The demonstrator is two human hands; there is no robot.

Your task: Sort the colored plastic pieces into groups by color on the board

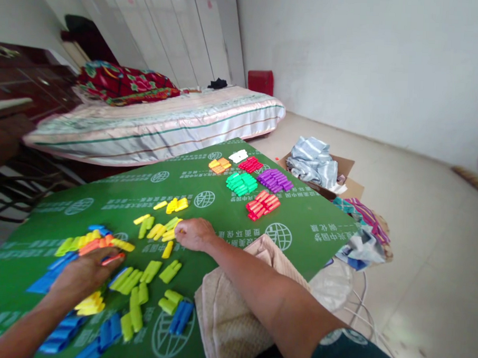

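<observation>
My left hand (83,271) is low over the left pile, fingers closed round an orange-red tube-like piece (113,258). Yellow, orange, lime and blue pieces (63,263) lie around it. My right hand (196,233) reaches to the middle of the table, fingertips pinched on a yellow piece (177,224) at the edge of a loose yellow group (156,231). Lime-green pieces (127,281) are scattered between the hands and me, with a blue pair (181,317) near the front. Exactly what the pieces are is too small to tell.
The green printed table (205,235) carries sorted groups at the back right: white, orange, red, green (242,184), purple (275,180) and light red. A beige cloth (233,310) lies on the front edge. Beyond are a bed (158,120) and a cardboard box (342,167) with cloths.
</observation>
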